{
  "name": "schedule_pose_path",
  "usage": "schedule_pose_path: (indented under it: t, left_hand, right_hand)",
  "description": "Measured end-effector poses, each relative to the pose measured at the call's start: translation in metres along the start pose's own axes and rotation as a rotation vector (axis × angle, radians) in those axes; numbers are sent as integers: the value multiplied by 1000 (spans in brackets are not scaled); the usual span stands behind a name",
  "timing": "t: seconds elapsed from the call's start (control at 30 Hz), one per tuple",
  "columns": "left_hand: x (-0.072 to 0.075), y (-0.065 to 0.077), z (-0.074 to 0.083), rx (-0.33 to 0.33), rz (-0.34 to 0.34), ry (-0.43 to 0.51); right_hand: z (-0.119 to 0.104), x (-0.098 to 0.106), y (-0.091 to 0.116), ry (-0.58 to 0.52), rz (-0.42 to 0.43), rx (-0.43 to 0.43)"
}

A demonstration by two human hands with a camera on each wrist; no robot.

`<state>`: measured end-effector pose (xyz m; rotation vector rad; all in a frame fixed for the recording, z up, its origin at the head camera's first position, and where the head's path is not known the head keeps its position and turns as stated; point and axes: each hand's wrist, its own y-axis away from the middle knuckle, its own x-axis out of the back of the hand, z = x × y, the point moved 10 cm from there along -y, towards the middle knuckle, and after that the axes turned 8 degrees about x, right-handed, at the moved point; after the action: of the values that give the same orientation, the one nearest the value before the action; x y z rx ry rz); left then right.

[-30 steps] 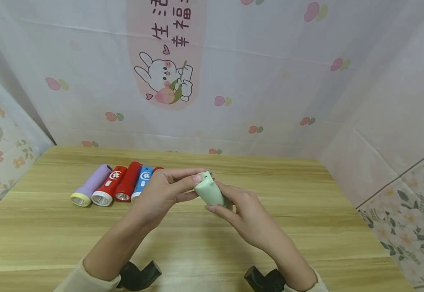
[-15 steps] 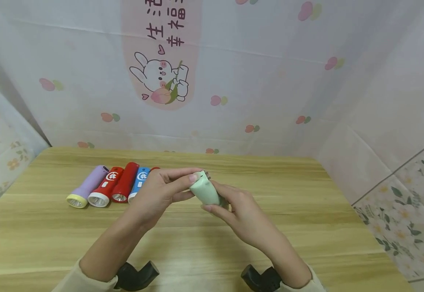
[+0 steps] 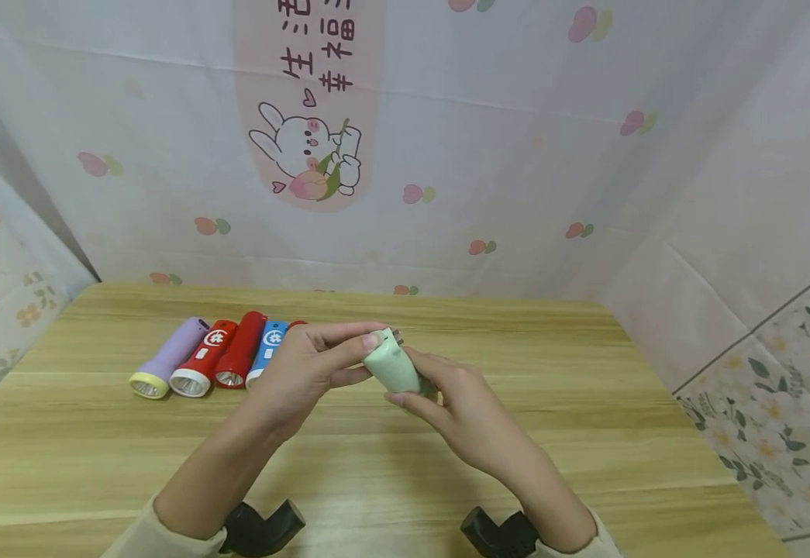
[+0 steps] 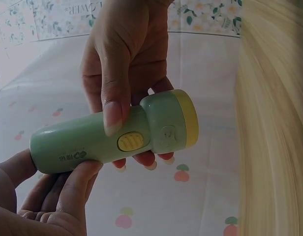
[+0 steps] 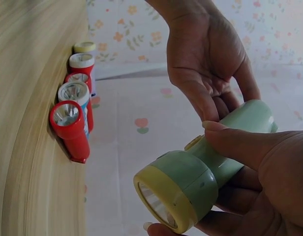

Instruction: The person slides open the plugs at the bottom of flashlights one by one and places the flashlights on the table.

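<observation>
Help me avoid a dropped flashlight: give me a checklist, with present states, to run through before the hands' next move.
1. Right hand grips the green flashlight: ok, just behind its wider head.
2. Left hand supports it: ok, it holds the tail end.
3. Yellow switch uncovered: ok, the right thumb lies beside it.
4. Prongs tucked in: not ok, they stick out at the tail in the head view.
5. Prongs straight and undamaged: cannot tell, too small.
6. Row of five flashlights clear of the held one: ok, they lie apart from it on the wooden table.
</observation>
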<state>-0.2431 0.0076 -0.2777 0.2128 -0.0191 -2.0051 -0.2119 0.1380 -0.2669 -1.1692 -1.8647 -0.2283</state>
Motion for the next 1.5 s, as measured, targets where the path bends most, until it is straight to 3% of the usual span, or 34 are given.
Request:
schedule_pose_path:
  t: [1.5]
  left_hand:
    - [1, 1, 0, 3, 30, 0]
  right_hand:
    - [-1, -1, -1, 14, 20, -12]
